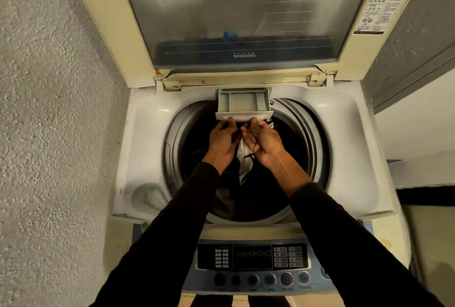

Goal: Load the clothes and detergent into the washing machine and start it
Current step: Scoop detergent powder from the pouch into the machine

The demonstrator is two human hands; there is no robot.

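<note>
The top-loading washing machine [344, 149] stands with its glass lid [234, 11] raised. Dark clothes [273, 183] and a white garment [245, 159] lie in the drum. At the back of the drum opening the pale detergent drawer [243, 102] is pulled out, and its compartments look bare. Both arms reach over the drum in black sleeves. My left hand [222, 140] holds the drawer's front lip on the left, fingers curled at its edge. My right hand [264, 140], palm turned up, grips the same lip on the right. No detergent container is in view.
The control panel [252, 257] with its display and a row of round buttons lies at the near edge. A rough plastered wall [49, 134] stands close on the left. A grey surface [413, 43] borders the right side. A round recess [149, 196] sits in the front-left corner of the machine's top.
</note>
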